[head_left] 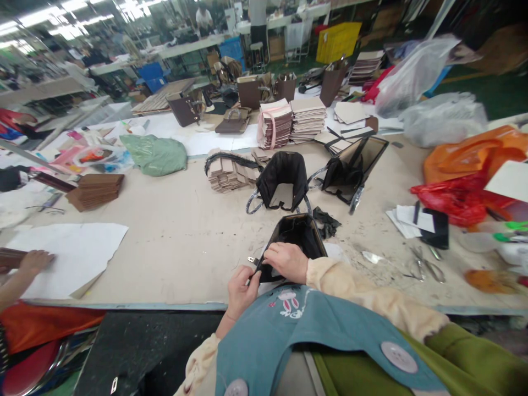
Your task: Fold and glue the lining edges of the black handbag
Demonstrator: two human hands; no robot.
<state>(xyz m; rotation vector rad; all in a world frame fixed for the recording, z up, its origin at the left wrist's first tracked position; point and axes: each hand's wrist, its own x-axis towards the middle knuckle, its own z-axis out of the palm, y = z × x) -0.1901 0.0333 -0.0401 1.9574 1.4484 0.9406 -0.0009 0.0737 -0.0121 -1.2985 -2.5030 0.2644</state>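
Observation:
A black-lined handbag [307, 234] stands with its opening up at the table's front edge, close against my apron. My left hand [241, 290] pinches the bag's near left edge between thumb and fingers. Reaching across the opening, my right hand [287, 260] has its fingers closed on the same edge, partly inside the bag. A small metal clasp piece [251, 259] sticks out on the left by my fingertips. What lies under the right fingers is hidden. Just beyond stand a second black-lined bag [284, 179] with wrapped handles and a third open bag [350, 170].
Stacked brown panels [275, 126] and strips [231, 175] lie behind the bags. On the right are scissors [431, 268], a black phone [436, 228] and red plastic [457, 195]. A green bag [154, 155] lies left. A co-worker's hand [36, 262] rests at far left.

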